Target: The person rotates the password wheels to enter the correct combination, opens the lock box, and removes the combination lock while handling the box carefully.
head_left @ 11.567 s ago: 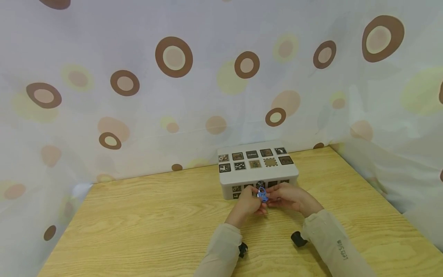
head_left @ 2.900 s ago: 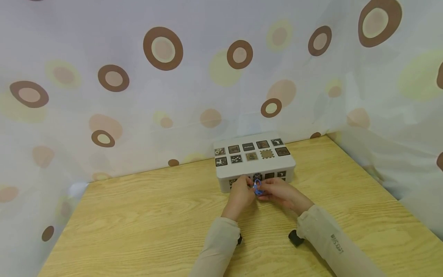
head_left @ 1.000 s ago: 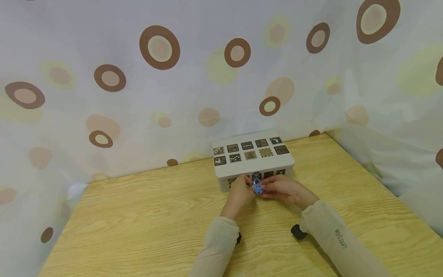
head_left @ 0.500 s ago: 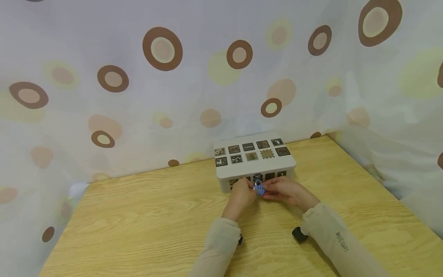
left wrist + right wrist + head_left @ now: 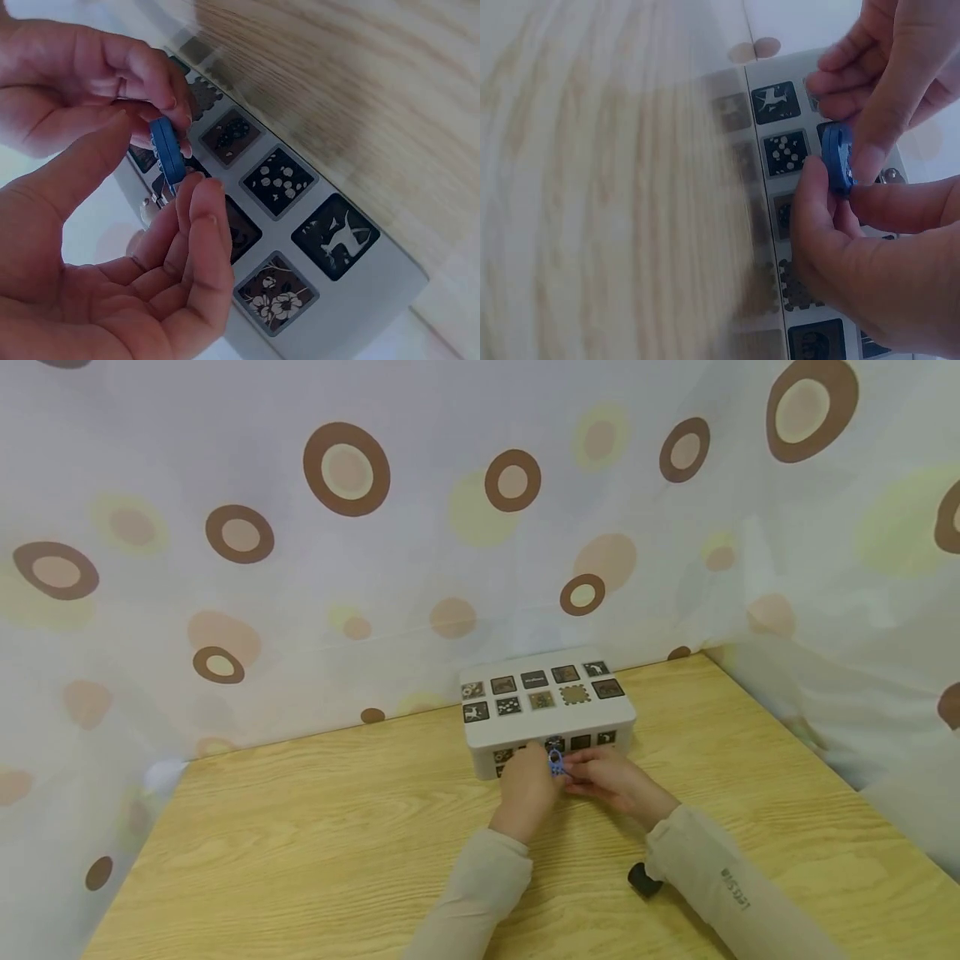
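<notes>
A small blue combination padlock [image 5: 556, 768] is between both hands at the front of a white box [image 5: 543, 725] with printed picture squares. Its shackle points up beside the box's metal clasp [image 5: 891, 176]. My right hand [image 5: 613, 781] pinches the padlock's body between thumb and fingers. From the other side my left hand [image 5: 525, 789] has its thumb at the dial face and its index fingertip at the padlock's end; its other fingers curl loosely below. In the left wrist view the padlock [image 5: 168, 150] appears edge-on, its shackle mostly hidden.
The box stands on a wood-grain table [image 5: 322, 827], near its back edge. A patterned curtain [image 5: 420, 568] hangs behind and along the sides. A black wrist-worn device [image 5: 643, 881] sits under the right sleeve [image 5: 727, 885].
The left hand has shifted and turned over the padlock, covering more of its face than half a second ago. The right hand keeps its pinch. The head view has tilted slightly since the oldest frame.
</notes>
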Available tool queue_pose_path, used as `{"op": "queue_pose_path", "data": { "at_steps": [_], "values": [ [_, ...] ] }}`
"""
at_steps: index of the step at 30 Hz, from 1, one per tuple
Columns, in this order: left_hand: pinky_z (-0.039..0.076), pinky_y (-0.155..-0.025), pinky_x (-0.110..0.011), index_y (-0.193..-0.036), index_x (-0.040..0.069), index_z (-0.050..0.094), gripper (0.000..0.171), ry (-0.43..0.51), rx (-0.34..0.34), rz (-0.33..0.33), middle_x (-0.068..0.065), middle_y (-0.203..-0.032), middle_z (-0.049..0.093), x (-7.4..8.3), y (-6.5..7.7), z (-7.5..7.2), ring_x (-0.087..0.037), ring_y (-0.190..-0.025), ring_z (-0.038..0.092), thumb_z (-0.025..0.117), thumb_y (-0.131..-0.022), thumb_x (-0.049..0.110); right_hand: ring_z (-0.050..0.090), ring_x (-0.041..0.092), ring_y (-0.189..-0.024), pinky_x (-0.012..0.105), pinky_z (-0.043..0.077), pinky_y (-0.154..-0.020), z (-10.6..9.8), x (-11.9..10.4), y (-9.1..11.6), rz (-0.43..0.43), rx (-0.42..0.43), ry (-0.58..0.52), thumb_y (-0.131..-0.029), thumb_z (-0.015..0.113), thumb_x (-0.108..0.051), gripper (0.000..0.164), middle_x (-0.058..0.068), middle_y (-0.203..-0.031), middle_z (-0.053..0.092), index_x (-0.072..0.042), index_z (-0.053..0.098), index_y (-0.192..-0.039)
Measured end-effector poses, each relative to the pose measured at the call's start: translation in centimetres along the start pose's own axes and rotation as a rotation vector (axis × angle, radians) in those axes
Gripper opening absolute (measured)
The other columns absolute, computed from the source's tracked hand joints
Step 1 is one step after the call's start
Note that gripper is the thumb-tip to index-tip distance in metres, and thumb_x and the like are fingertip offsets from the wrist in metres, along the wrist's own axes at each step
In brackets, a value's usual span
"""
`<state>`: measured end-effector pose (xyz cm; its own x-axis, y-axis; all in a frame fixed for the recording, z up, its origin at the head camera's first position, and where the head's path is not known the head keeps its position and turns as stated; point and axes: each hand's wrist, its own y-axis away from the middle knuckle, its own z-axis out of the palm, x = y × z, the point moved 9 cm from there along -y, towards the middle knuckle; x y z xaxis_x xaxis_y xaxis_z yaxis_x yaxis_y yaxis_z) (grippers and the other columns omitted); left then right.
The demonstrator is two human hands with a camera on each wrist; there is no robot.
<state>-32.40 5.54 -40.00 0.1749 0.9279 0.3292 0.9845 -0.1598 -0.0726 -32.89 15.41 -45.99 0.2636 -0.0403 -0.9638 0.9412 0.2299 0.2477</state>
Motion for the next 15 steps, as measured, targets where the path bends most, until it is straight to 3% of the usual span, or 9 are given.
{"op": "queue_pose_path", "data": {
  "at_steps": [9, 15],
  "values": [
    [0.055, -0.071, -0.033, -0.094, 0.001, 0.061, 0.049, -0.225, 0.037, 0.020, -0.012, -0.087, 0.066, 0.68, -0.15, 0.03, -0.024, -0.083, 0.065, 0.080, -0.076, 0.044, 0.061, 0.007, -0.070, 0.022, 0.055, -0.070, 0.25, -0.08, 0.55, 0.003, 0.055, -0.047, -0.095, 0.045, 0.007, 0.030, 0.006, -0.084, 0.058, 0.025, 0.041, -0.119],
    [0.055, -0.063, -0.033, -0.090, 0.003, 0.061, 0.044, -0.202, 0.044, 0.040, -0.010, -0.082, 0.066, 0.57, -0.30, 0.08, -0.024, -0.079, 0.067, 0.080, -0.077, 0.041, 0.061, 0.007, -0.069, 0.022, 0.055, -0.071, 0.13, 0.13, 0.61, 0.016, 0.088, -0.054, -0.095, 0.047, 0.006, 0.031, 0.005, -0.083, 0.059, 0.024, 0.043, -0.120]
  ]
}}
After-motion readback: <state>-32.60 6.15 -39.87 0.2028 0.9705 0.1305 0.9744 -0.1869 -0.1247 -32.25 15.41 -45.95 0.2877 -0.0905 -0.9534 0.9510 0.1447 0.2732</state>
